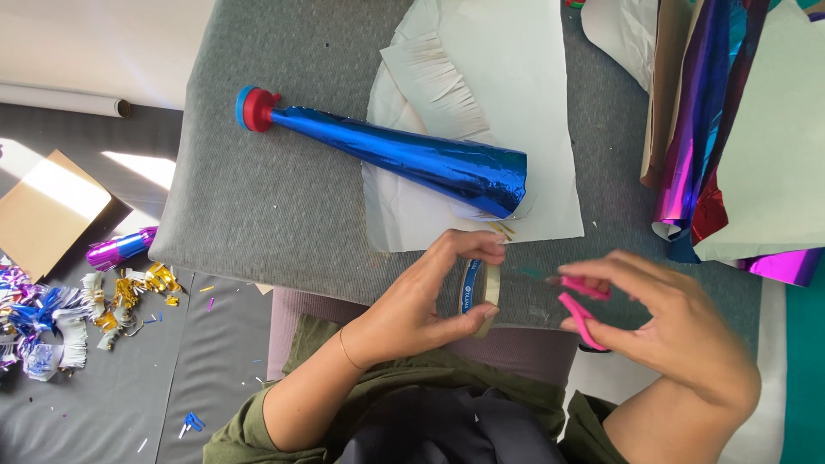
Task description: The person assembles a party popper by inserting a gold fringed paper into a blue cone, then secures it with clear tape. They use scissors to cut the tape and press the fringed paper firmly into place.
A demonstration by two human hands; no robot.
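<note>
I am looking straight down from the head camera at a grey cushioned surface with both of the person's hands at its near edge.

The left hand is curled round a roll of pale masking tape, thumb under it and fingers arched over the top, so the roll stands on edge between them, held firmly. The roll sits just in front of the person's lap, near the middle of the view.

The right hand is just to the right of the tape, fingers partly bent and closed on the pink handles of a pair of scissors. The blades point left toward the roll; I cannot tell whether they touch the tape.

Just beyond the hands lies a shiny blue foil cone, narrow end up and to the left, capped with a red and blue mouthpiece. Its wide end rests on a sheet of white paper with a fringed strip cut into it.

At the right edge is a stack of foil sheets in purple, blue and red, under pale paper. On the dark floor at the left lie foil fringe scraps in gold, silver and blue, a small purple foil horn, and a piece of brown cardboard.
</note>
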